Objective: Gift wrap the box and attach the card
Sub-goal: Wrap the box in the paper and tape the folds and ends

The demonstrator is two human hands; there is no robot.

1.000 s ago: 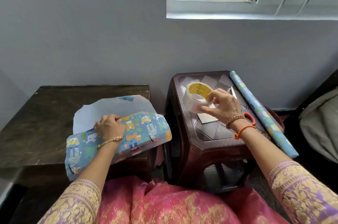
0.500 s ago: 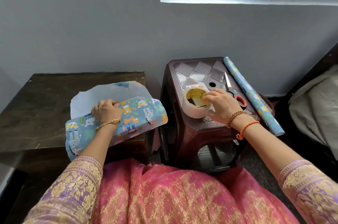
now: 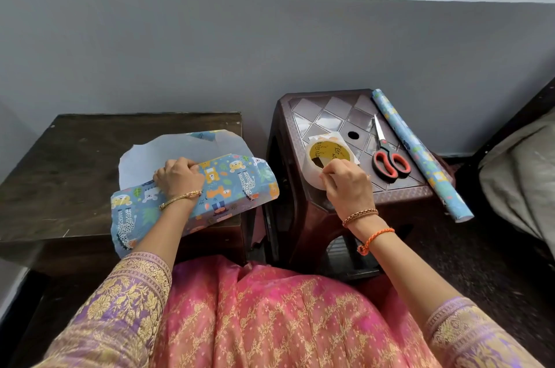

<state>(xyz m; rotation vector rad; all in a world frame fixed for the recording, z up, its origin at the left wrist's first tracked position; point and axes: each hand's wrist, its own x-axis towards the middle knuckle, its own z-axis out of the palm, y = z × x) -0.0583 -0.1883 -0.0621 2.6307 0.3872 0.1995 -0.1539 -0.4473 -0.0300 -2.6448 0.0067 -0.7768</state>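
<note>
A dark wooden table (image 3: 60, 175) stands at the left, its top flat and dull with a few scratches. Beside it on the right is a brown plastic stool (image 3: 315, 115) with a glossy top moulded in a diamond pattern and a small round hole.

On the table lies the box (image 3: 228, 187), partly covered in blue wrapping paper (image 3: 129, 217) printed with cartoon animals; the paper's plain white underside (image 3: 168, 151) spreads out flat behind the box. The left arm reaches forward from an embroidered purple and gold sleeve, and the left hand (image 3: 178, 178) rests palm down on the box top with fingers curled over the paper's edge, pressing it in place.

A long roll of the same paper (image 3: 420, 154) lies slanted along the stool's right edge, its near end overhanging. Scissors (image 3: 387, 154) with red and black handles lie just beside it, blades pointing away.

The roll of tape (image 3: 326, 157), clear with a yellow inner core, sits near the stool's front. The right hand (image 3: 348, 184) is on its near rim, fingertips pinched at the tape. A pale card (image 3: 326, 136) shows partly beneath the tape.
</note>
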